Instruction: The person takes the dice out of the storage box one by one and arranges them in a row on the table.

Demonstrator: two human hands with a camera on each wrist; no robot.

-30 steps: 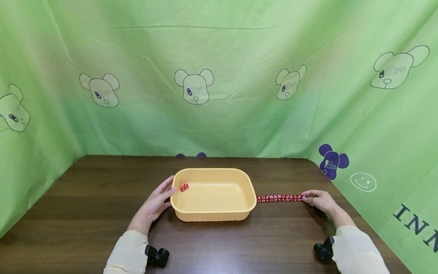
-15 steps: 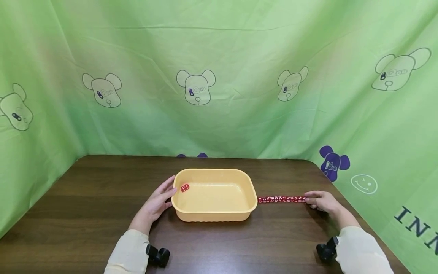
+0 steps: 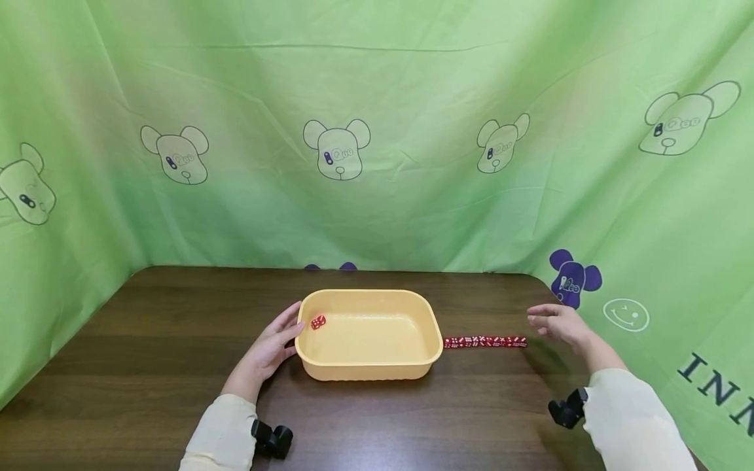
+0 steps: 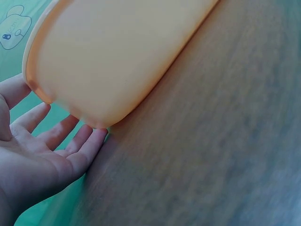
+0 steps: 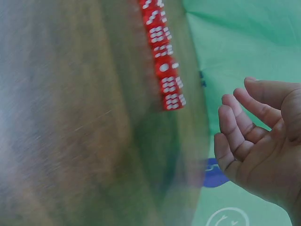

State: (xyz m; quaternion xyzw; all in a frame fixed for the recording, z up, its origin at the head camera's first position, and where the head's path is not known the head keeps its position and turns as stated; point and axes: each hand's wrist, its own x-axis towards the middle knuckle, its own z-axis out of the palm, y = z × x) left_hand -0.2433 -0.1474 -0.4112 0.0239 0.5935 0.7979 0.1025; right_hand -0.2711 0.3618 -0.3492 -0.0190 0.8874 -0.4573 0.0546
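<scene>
A yellow plastic tub (image 3: 371, 371) sits on the table with two red dice (image 3: 318, 322) side by side inside it, near its left end. My left hand (image 3: 271, 347) rests against the tub's left end; in the left wrist view its extended fingertips (image 4: 96, 134) touch the outer wall. From the tub's right side a straight row of red dice (image 3: 485, 341) with white pips runs rightward. My right hand (image 3: 559, 324) hovers beyond the row's right end, holding nothing, its fingers loosely bent. The right wrist view shows a gap between the hand and the end die (image 5: 172, 101).
A dark brown wooden table (image 3: 377, 425) carries everything. Green printed cloth (image 3: 412, 216) hangs behind it and along both sides. Black wrist cameras (image 3: 272, 439) are strapped to both sleeves.
My right hand has left the right end of the dice row, rising and shifting slightly right and away. The left hand, tub and dice row stay essentially in place.
</scene>
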